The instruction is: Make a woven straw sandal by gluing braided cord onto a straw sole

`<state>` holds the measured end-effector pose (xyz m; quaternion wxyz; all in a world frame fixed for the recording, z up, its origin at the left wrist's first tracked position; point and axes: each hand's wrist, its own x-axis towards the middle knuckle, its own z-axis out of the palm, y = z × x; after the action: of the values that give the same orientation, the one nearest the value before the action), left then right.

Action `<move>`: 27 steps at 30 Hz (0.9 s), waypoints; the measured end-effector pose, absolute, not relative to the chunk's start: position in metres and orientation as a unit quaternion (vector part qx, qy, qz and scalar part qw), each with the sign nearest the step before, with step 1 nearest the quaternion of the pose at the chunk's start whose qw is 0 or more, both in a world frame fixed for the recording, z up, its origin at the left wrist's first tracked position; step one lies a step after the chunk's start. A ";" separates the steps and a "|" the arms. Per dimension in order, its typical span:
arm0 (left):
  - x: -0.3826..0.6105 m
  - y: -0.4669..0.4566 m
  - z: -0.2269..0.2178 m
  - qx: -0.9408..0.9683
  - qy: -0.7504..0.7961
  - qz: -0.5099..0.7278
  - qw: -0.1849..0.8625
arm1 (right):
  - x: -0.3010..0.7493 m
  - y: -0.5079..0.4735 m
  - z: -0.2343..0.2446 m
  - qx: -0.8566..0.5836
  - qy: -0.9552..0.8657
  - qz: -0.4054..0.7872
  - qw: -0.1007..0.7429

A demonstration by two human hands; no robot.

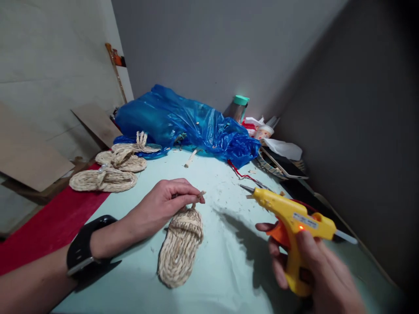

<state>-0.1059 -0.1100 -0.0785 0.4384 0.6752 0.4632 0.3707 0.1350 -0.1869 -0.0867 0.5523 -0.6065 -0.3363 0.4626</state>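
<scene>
A blue bag fills the back of the desk; three straw slippers lie left. Nearer, on the desk, a fourth slipper points away, long axis leaning slightly right; the left hand pinches a strand at its far end, the right hand grips a yellow glue gun.

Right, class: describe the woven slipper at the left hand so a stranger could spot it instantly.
On the pale green tabletop, find the big blue plastic bag, then come nearer to the left hand. The woven slipper lies by that hand. Unlike the other slippers grouped at the left, it lies alone.
</scene>
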 end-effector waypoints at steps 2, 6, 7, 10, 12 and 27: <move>-0.108 -0.112 -0.077 0.688 0.450 0.373 0.430 | 0.158 -0.182 -0.090 -0.603 -0.325 0.500 0.531; -0.113 -0.118 -0.073 0.710 0.447 0.352 0.415 | 0.194 -0.178 -0.103 -0.626 -0.307 0.541 0.470; -0.115 -0.120 -0.073 0.716 0.450 0.345 0.407 | 0.198 -0.178 -0.105 -0.630 -0.315 0.540 0.460; -0.120 -0.125 -0.073 0.729 0.452 0.327 0.396 | 0.201 -0.179 -0.107 -0.626 -0.357 0.546 0.427; -0.123 -0.127 -0.074 0.734 0.446 0.322 0.398 | 0.200 -0.179 -0.107 -0.623 -0.377 0.554 0.404; -0.134 -0.130 -0.070 0.764 0.405 0.276 0.418 | 0.209 -0.182 -0.116 -0.738 -0.625 0.115 0.226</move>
<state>-0.1338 -0.1305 -0.0704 0.4181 0.7645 0.4054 0.2764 0.2090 -0.1823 -0.1157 0.2263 -0.7377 -0.6255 0.1155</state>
